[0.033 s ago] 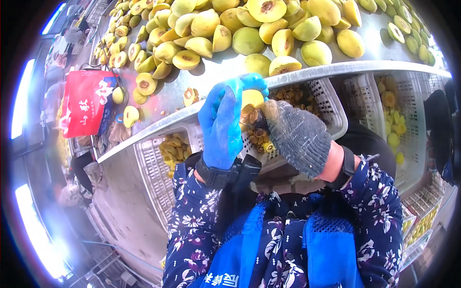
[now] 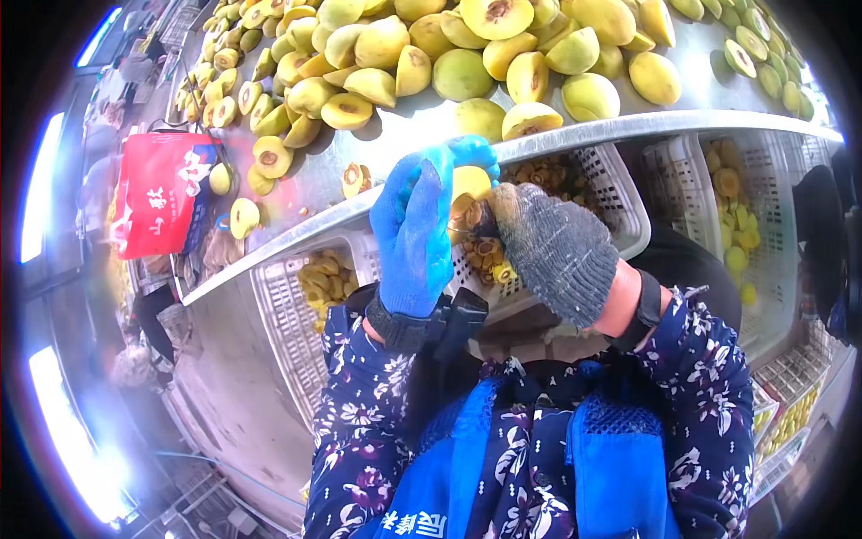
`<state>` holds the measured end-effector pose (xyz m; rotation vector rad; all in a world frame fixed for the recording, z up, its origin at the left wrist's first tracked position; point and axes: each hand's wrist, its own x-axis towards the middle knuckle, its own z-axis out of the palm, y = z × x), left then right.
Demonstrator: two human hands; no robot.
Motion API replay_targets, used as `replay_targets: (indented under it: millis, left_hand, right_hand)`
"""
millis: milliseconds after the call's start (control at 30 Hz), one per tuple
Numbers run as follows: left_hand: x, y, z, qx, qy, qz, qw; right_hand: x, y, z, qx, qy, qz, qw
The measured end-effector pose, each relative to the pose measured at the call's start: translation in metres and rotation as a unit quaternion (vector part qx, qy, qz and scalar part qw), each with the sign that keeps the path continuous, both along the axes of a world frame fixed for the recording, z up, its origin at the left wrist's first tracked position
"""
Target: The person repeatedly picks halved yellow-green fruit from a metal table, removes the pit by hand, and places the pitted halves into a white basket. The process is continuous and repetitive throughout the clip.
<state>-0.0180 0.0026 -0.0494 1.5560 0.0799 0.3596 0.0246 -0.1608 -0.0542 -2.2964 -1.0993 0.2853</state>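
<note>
My left hand [image 2: 415,229], in a blue rubber-coated glove, is closed around a yellow peach half [image 2: 470,183] just over the table's near edge. Against the fruit's lower side presses my right hand [image 2: 558,256], in a grey knit glove with a stained fingertip area. It is closed on a small dark tool [image 2: 486,225] whose kind I cannot make out, since the fingers cover most of it. Beyond my hands, a pile of peach halves [image 2: 382,43] covers the metal table [image 2: 395,126]. One half with a pit [image 2: 356,180] lies near the edge.
Below the edge, a white crate [image 2: 620,193] contains pits and scraps. Another white basket [image 2: 289,301] at left has yellow pieces, and a crate [image 2: 763,269] at right holds more fruit. A red bag [image 2: 157,198] sits on the table's left end.
</note>
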Motion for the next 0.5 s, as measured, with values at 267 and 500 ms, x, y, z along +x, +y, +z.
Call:
replay_targets:
  millis: [267, 500]
  left_hand:
    - [0.007, -0.002, 0.000, -0.028, -0.003, 0.022, 0.999]
    - [0.009, 0.000, 0.002, 0.245, -0.030, 0.032, 0.968]
  right_hand:
    - [0.014, 0.012, -0.002, -0.022, -0.071, -0.025, 0.997]
    - [0.021, 0.007, 0.005, 0.018, -0.129, -0.053, 0.990]
